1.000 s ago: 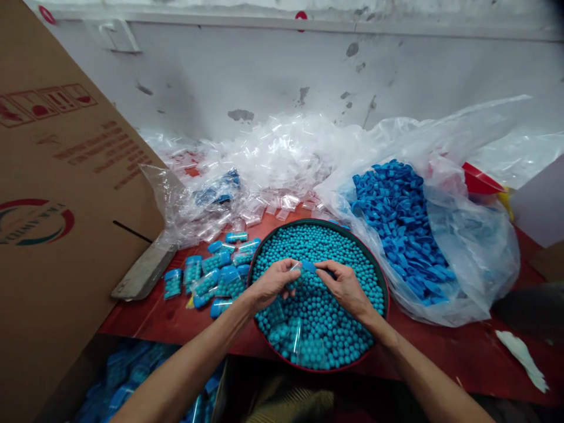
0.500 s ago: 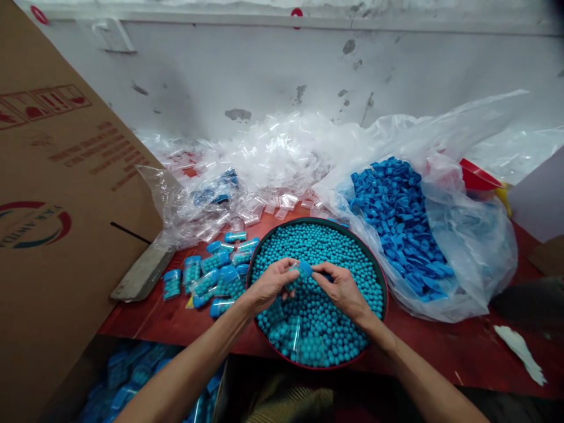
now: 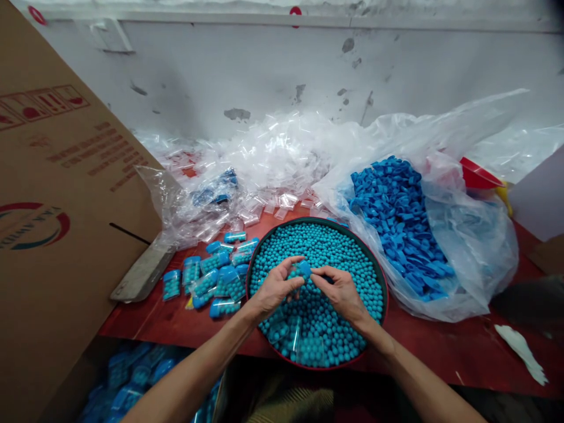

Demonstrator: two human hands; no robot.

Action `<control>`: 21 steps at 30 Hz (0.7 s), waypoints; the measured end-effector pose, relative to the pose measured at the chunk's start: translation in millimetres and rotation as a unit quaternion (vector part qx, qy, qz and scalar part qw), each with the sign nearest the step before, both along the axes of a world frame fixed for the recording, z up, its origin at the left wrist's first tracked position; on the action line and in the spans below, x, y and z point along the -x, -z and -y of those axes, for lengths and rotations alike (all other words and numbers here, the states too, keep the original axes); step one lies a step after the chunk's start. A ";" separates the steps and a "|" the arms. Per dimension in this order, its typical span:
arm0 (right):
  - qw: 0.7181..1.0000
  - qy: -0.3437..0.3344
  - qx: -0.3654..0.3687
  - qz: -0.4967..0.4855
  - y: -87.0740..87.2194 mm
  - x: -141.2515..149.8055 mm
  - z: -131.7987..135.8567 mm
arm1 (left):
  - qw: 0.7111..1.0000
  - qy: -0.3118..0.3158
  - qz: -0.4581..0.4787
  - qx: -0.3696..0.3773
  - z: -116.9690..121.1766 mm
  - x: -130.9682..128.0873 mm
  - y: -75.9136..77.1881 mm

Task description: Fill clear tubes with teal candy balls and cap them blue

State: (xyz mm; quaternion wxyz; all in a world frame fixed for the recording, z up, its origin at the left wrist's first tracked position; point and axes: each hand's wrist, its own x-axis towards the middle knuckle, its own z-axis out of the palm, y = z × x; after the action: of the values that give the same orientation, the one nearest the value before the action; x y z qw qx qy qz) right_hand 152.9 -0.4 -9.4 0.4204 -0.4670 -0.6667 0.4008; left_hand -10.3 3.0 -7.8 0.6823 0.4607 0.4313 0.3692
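Observation:
Above a round tub (image 3: 384, 311) of turquoise balls (image 3: 326, 241), my left hand (image 3: 277, 288) holds a small clear plastic bottle (image 3: 302, 270) with a blue cap, tilted, between thumb and fingers. My right hand (image 3: 341, 294) is closed in a pinch at the capped end. A bit of dark blue plastic, looking like another cap (image 3: 326, 278), shows among its fingers, mostly hidden. Clear empty bottles (image 3: 294, 335) lie on the balls at the tub's near side. Left of the tub, several filled, blue-capped bottles (image 3: 205, 283) lie on the red table (image 3: 145, 320).
An open plastic bag (image 3: 476, 252) of blue caps (image 3: 396, 217) lies at right. Clear empty bottles (image 3: 286, 147) are heaped along the wall. A cardboard box (image 3: 66, 205) stands at left beside a grey metal piece (image 3: 143, 273). More filled bottles (image 3: 127, 393) sit below the table edge.
The fingers of my left hand have shifted and loosened slightly around the bottle, which has turned a little. My right hand stays almost in place at the capped end.

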 end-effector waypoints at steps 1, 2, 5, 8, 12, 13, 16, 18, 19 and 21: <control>1.000 -0.005 0.003 -0.005 -0.2 -0.9 -0.3 | 1.000 -0.003 -0.005 -0.005 0.8 -0.7 -1.4; 1.000 -0.014 0.000 -0.008 -0.5 -2.2 -1.1 | 1.000 -0.004 -0.008 -0.007 1.5 -1.3 -2.9; 0.998 -0.059 -0.006 -0.008 -1.8 -7.7 -5.3 | 1.000 0.004 -0.007 0.003 3.5 -2.1 -6.9; 0.996 -0.084 0.016 -0.007 -1.5 -11.0 -8.4 | 1.000 0.012 0.003 0.025 4.7 -2.5 -8.3; 0.998 -0.061 0.020 -0.005 0.9 -9.2 -5.4 | 0.999 0.025 0.000 0.033 4.2 -2.4 -9.4; 0.998 -0.055 0.029 -0.007 0.9 -8.8 -4.3 | 0.999 0.032 -0.005 0.033 3.8 -1.8 -10.2; 0.995 -0.052 0.085 -0.019 -2.6 -10.8 -3.4 | 0.998 0.058 -0.020 0.031 3.3 1.1 -13.4; 0.992 -0.054 0.108 -0.020 -7.3 -13.6 -4.8 | 0.996 0.074 -0.027 0.032 3.7 2.4 -14.7; 0.993 -0.051 0.106 -0.018 -9.7 -14.8 -5.6 | 0.996 0.076 -0.029 0.032 4.2 2.4 -14.9; 0.996 -0.042 0.077 -0.009 -13.4 -15.2 -5.7 | 0.997 0.066 -0.031 0.031 5.0 0.8 -14.3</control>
State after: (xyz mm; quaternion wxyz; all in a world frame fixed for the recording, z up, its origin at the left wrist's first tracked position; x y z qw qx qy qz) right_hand 168.2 5.3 3.9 0.3716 -0.4658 -0.6494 0.4725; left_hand -11.1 -2.0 6.5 0.7053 0.4780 0.4323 0.2952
